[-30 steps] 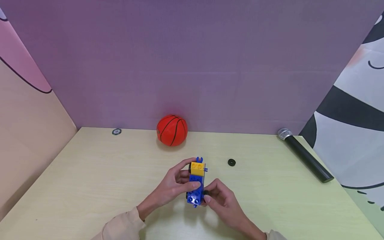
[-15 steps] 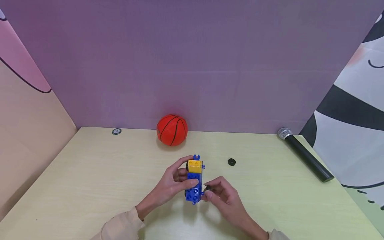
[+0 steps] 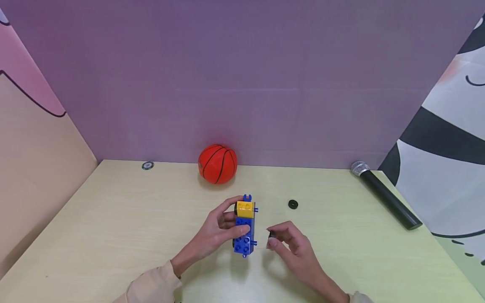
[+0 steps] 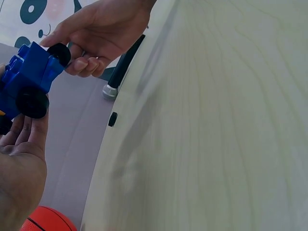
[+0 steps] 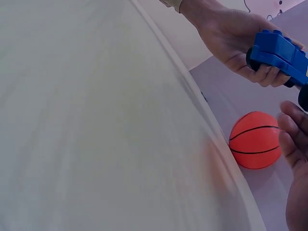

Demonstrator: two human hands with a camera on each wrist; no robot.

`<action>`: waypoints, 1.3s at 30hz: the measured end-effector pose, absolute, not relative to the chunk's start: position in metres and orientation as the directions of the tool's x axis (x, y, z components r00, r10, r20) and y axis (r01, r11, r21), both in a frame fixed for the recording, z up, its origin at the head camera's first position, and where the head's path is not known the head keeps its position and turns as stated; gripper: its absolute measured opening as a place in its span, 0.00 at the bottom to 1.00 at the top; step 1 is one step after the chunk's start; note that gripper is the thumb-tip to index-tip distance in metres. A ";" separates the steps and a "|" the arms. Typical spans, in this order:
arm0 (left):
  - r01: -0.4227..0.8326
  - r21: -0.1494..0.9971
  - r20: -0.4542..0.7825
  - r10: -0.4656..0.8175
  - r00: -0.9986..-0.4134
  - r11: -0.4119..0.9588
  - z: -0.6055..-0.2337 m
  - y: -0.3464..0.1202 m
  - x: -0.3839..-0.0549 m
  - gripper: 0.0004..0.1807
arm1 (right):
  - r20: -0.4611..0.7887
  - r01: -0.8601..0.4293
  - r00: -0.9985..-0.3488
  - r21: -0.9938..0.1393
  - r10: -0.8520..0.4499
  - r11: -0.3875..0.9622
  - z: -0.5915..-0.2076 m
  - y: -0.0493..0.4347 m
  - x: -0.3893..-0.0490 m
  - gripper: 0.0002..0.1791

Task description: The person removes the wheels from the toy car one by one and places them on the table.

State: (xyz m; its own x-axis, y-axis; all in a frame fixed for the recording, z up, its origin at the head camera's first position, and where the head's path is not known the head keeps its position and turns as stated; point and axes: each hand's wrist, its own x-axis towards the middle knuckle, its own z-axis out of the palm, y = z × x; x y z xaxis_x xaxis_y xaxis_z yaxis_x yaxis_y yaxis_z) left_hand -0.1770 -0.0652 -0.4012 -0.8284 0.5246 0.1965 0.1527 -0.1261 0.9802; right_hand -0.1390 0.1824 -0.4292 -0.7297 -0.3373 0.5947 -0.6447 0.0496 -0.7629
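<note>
My left hand (image 3: 217,231) holds a toy vehicle (image 3: 243,229) of blue bricks with a yellow brick at its far end, the thumb lying across the top. Two bare blue axle ends stick out of its right side in the head view. On the other side, a black wheel (image 4: 32,102) shows in the left wrist view. A loose black wheel (image 3: 272,234) is pinched between thumb and fingers of my right hand (image 3: 297,252), a short gap right of the vehicle. Another loose black wheel (image 3: 293,204) lies on the table beyond that hand.
A red toy basketball (image 3: 217,164) sits at the back of the table (image 3: 94,227). Left of it lies a small round chip (image 3: 147,165). A black microphone (image 3: 386,198) lies along the right edge. A purple panel (image 3: 242,84) stands behind.
My right hand has drawn the wheel away to the right from the vehicle's near axle end, leaving it bare. The left hand and vehicle have shifted slightly left and up in view.
</note>
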 end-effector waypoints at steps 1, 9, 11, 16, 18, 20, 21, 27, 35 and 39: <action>0.155 0.979 0.200 0.526 -0.827 -0.129 -0.401 -0.065 -0.177 0.37 | 0.601 -0.650 -0.727 -0.758 -0.334 0.050 -0.429 0.183 -0.140 0.16; 0.171 0.976 0.217 0.530 -0.819 -0.136 -0.402 -0.067 -0.179 0.37 | 0.638 -0.696 -0.705 -0.706 -0.311 0.129 -0.428 0.193 -0.144 0.20; 0.173 0.976 0.218 0.531 -0.819 -0.134 -0.402 -0.067 -0.178 0.37 | 0.656 -0.718 -0.689 -0.677 -0.307 0.163 -0.428 0.196 -0.145 0.22; 0.173 0.977 0.214 0.531 -0.820 -0.127 -0.402 -0.067 -0.179 0.37 | 0.697 -0.761 -0.649 -0.601 -0.305 0.246 -0.426 0.203 -0.148 0.26; 0.169 0.978 0.210 0.530 -0.822 -0.126 -0.402 -0.067 -0.179 0.37 | 0.708 -0.774 -0.632 -0.565 -0.313 0.284 -0.424 0.206 -0.148 0.24; 0.163 0.979 0.205 0.528 -0.824 -0.126 -0.402 -0.067 -0.179 0.37 | 0.728 -0.793 -0.606 -0.520 -0.322 0.317 -0.422 0.208 -0.149 0.17; 0.160 0.979 0.203 0.528 -0.825 -0.127 -0.402 -0.067 -0.179 0.37 | 0.736 -0.801 -0.593 -0.496 -0.327 0.336 -0.422 0.210 -0.150 0.15; 0.142 0.982 0.188 0.528 -0.828 -0.125 -0.402 -0.067 -0.179 0.37 | 0.764 -0.823 -0.543 -0.402 -0.348 0.402 -0.417 0.221 -0.155 0.21; 0.146 0.979 0.201 0.526 -0.826 -0.144 -0.402 -0.067 -0.178 0.37 | 0.816 -0.853 -0.424 -0.214 -0.393 0.475 -0.415 0.236 -0.166 0.22; 0.153 0.977 0.211 0.527 -0.823 -0.151 -0.403 -0.067 -0.179 0.36 | 0.802 -0.832 -0.449 -0.215 -0.394 0.511 -0.415 0.245 -0.170 0.23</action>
